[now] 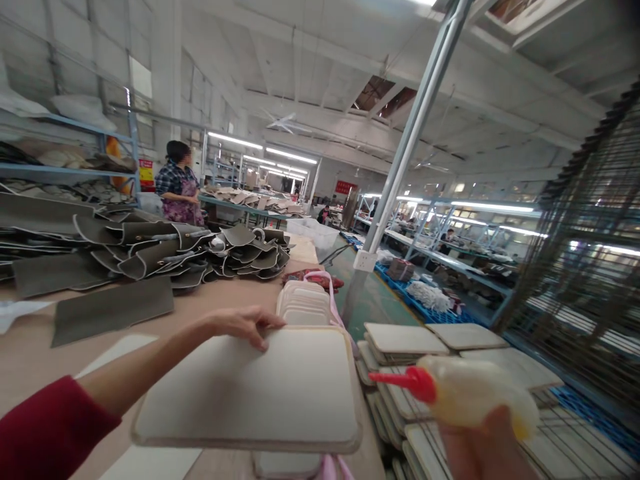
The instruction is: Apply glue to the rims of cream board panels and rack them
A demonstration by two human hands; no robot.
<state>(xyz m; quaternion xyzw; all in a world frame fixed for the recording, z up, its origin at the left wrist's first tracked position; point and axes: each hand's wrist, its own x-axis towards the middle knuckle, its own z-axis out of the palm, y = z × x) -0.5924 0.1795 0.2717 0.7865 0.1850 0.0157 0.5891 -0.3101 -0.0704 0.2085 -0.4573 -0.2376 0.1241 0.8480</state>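
Note:
My left hand (253, 327) reaches in from the left in a red sleeve. Its fingers bend over the far edge of a white panel with rounded corners (250, 387), the thumb lying on its face. A yellowish line runs along the panel's rim. On the right, my right hand (483, 443) is wrapped round a translucent squeeze bottle (480, 390) with yellowish liquid in it. The bottle lies sideways, its red nozzle (407, 381) pointing left, apart from the panel. Both bottle and hand are blurred.
Grey-green cut pieces (150, 247) are heaped at the left of the brown table (200, 310). Similar panels (305, 303) with a pink ribbon stand beyond mine. Stacked panels (405, 339) lie at right, near a metal post (410, 133). A person (180, 187) stands at back left.

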